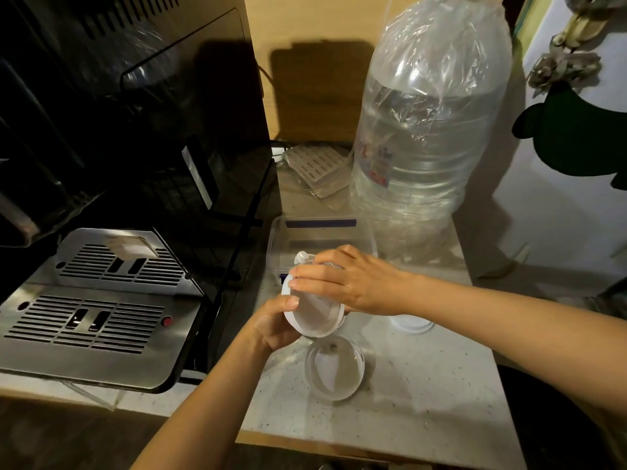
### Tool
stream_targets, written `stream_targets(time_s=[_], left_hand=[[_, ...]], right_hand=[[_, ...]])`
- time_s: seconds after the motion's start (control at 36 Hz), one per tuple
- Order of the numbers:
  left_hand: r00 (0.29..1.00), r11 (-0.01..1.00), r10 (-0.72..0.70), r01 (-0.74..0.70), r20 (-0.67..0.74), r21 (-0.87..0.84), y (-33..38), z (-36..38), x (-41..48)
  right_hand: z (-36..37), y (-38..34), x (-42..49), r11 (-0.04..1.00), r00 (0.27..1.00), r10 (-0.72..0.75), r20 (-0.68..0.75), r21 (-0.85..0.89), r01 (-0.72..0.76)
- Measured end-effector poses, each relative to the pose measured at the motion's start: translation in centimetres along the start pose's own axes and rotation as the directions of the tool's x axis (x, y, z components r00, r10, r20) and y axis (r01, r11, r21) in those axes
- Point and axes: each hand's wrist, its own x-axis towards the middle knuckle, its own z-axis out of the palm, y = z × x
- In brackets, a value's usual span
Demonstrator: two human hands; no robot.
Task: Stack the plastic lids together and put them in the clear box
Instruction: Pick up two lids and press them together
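Both hands hold a small stack of round clear plastic lids [314,315] tilted above the speckled counter [424,385]. My left hand [274,325] grips the stack from below and the left. My right hand [342,283] rests on its top, fingers over the rim. Another clear lid [334,369] lies flat on the counter just below the stack. A third lid [412,325] lies to the right, partly hidden by my right forearm. The clear box [322,237] stands open right behind my hands.
A black and steel coffee machine [98,317] with a slotted drip tray fills the left. A big water bottle [431,130] wrapped in clear plastic stands behind the box at the right. Packets [315,167] lie at the back. The counter's front edge is near.
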Motion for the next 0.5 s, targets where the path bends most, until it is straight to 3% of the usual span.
stream_targets(time_s=[0.25, 0.39, 0.5], left_hand=[[0.995, 0.995, 0.095, -0.095, -0.022, -0.021, -0.6, -0.8, 0.3], [0.988, 0.983, 0.149, -0.153, -0.047, -0.102, -0.9, -1.0, 0.0], [0.981, 0.973, 0.129, -0.154, -0.146, -0.174, -1.1, -1.1, -0.4]], right_hand=[[-0.4, -0.3, 0.1, 0.995, 0.999, 0.046, 0.027, 0.093, -0.048], [-0.6, 0.1, -0.3, 0.977, 0.985, 0.157, 0.077, 0.133, -0.166], [-0.9, 0.7, -1.2, 0.927, 0.948, 0.284, 0.144, 0.211, -0.310]])
